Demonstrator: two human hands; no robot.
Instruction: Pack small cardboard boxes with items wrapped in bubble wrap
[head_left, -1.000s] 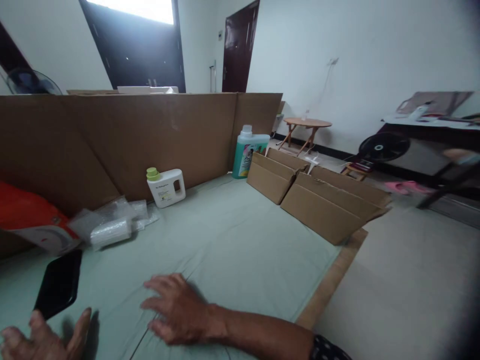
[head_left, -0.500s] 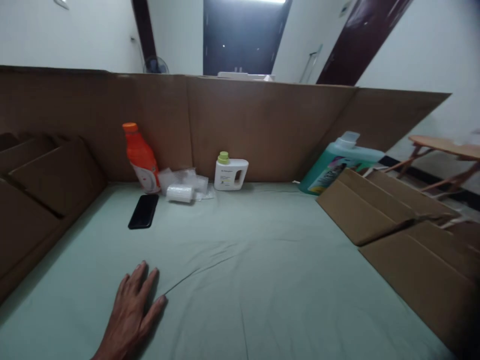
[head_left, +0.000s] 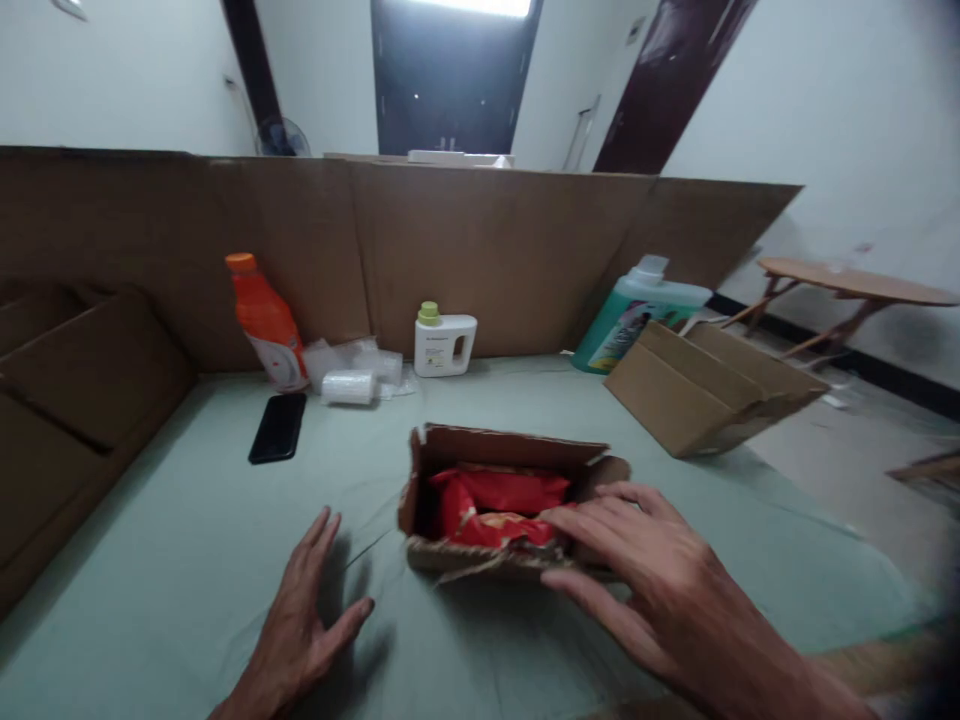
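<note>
An open cardboard box [head_left: 517,440] is in the middle of the green cloth [head_left: 187,560], with crumpled red packets [head_left: 495,505] inside. My right hand [head_left: 645,560] grips the box at its right front corner, fingers over the rim and thumb outside the front wall. To the left of the box, my left hand [head_left: 304,610] is open with thumb and fingers apart, holding nothing. Its fingertips are a short way from the box's left end. Whether the box's underside fully touches the cloth I cannot tell.
Along the cardboard wall [head_left: 495,250] stand a tilted orange bottle [head_left: 268,325], clear plastic wrap [head_left: 352,385], a white jug [head_left: 444,345] and a green liquid bottle [head_left: 626,315]. A phone [head_left: 277,428] lies at left. Cardboard boxes flank both sides, at left [head_left: 97,370] and right [head_left: 690,390].
My right hand has come into view with the box of red packets, now mid-cloth. The front right box has left its place. My left hand has turned onto its side; the view has shifted right.
</note>
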